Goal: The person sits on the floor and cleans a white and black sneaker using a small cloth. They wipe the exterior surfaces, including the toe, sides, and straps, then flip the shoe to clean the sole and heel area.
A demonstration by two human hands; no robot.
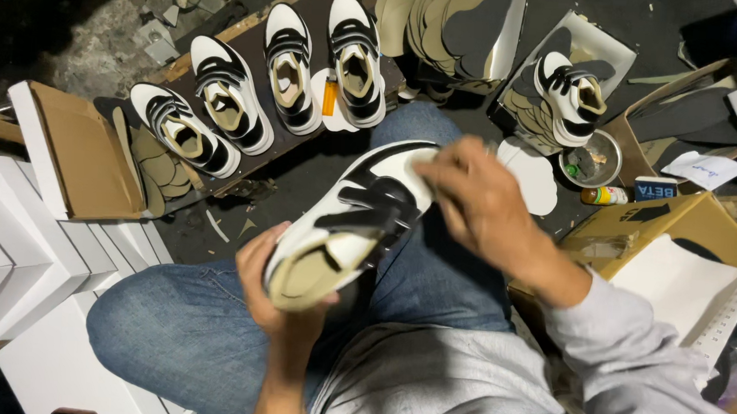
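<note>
**Me:** White-and-black leather, that's the sneaker (352,223) over my lap, heel end toward me. My left hand (282,300) is clamped around the heel from below, thumb up the side. My right hand (479,207) is curled over the toe, fingers pressed down on the white front.

**Watcher:** So the hands are apart?

**Me:** Apart, yes, one at each end, both closed on the same shoe. It hangs above my jeans (208,317), resting on nothing.

**Watcher:** What could slip?

**Me:** My guess: the right hand only caps the toe, so a hard push there could twist the shoe out of the left grip and drop it to the dusty floor (97,37). The tan insole (309,280) sits loose-looking at the opening; tilting could shift it, though I cannot tell whether it is fixed.

**Watcher:** And around you?

**Me:** Four matching sneakers (261,81) in a row on a dark board ahead, an orange lighter (330,96) between two of them. Stacked insole cut-outs (435,23) beyond, one more sneaker (571,96) to the right, a small metal bowl (591,158) near it, white boxes (9,236) at my left.
</note>
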